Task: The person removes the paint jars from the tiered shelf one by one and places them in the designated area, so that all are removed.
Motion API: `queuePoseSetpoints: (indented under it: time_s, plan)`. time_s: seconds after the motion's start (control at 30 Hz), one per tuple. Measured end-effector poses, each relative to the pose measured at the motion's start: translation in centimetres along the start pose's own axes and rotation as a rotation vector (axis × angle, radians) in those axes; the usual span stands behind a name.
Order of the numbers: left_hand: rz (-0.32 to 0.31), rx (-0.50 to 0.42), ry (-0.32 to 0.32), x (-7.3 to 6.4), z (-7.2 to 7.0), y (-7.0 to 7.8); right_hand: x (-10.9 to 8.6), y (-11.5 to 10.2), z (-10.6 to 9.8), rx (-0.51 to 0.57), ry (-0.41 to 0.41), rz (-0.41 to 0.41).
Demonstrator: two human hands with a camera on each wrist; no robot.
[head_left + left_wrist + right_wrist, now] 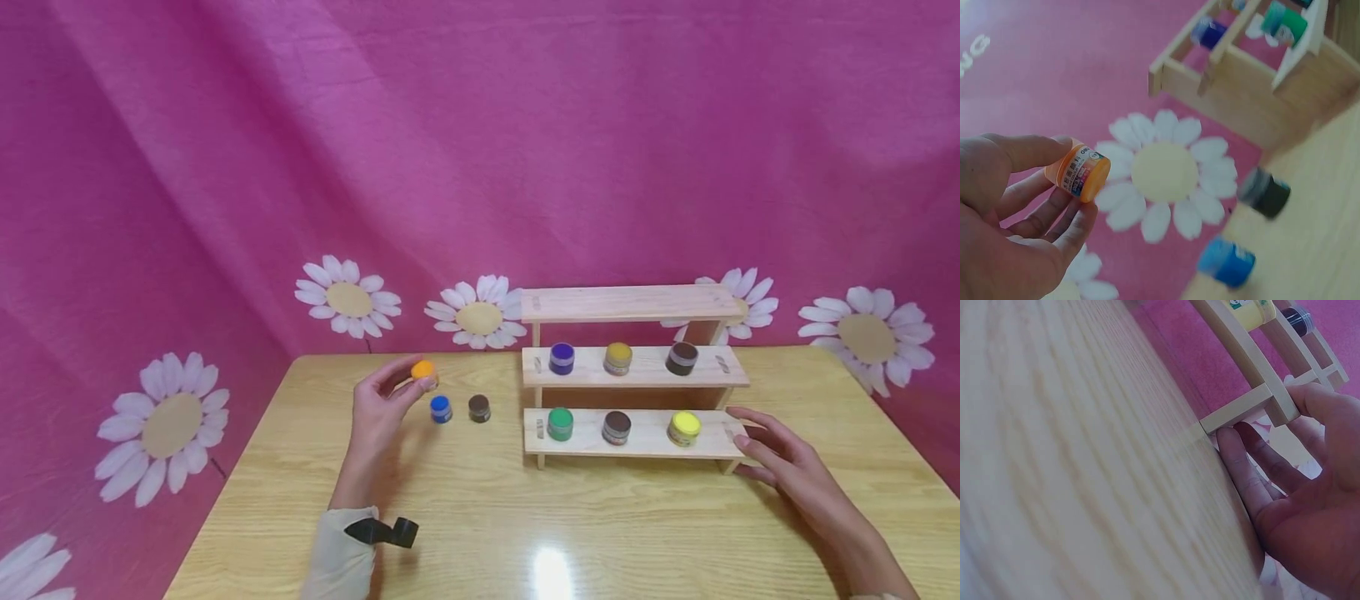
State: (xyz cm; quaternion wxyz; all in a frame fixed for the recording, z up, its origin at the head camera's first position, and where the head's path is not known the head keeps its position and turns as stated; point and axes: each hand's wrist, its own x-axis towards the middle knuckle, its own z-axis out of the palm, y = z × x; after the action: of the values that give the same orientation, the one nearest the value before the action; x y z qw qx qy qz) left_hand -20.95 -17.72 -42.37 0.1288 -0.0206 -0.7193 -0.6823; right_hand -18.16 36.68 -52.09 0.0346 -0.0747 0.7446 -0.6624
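Observation:
My left hand (380,406) holds a small orange paint jar (423,372) between thumb and fingers, raised over the table; its label shows in the left wrist view. Close by on the table stand a blue paint jar (441,409) and a dark brown paint jar (478,408). At the other side, my right hand (795,467) grips the right end of the bottom step of a three-tier wooden display shelf (645,450). In the right wrist view, its thumb lies on the step's end and the fingers (1244,469) reach by the leg.
The middle step carries a purple jar (562,358), an ochre jar (618,358) and a dark jar (682,358). On the bottom step stand a green jar (560,424), a brown jar (617,427) and a yellow jar (684,428). A pink daisy-patterned curtain (480,167) hangs behind the table.

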Motion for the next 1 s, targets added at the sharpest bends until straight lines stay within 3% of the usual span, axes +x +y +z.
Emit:
queuePoseSetpoints:
  time_s: [0.17,0.43,0.83,1.0]
  plan:
    - [-0.062,0.022,0.049,-0.1,-1.7,-1.8,0.0,0.0,0.1,-0.003,-0.006,0.000]
    - [-0.112,-0.091,0.092,0.4,-3.2,-4.3,-0.1,0.1,0.0,-0.006,-0.005,-0.014]
    - [-0.199,0.023,0.152,0.9,-4.1,-7.6,0.0,0.2,-0.2,-0.002,-0.005,0.006]
    - [-0.188,0.037,0.153,0.8,-4.2,-8.6,0.2,0.1,-0.2,0.021,-0.004,0.003]
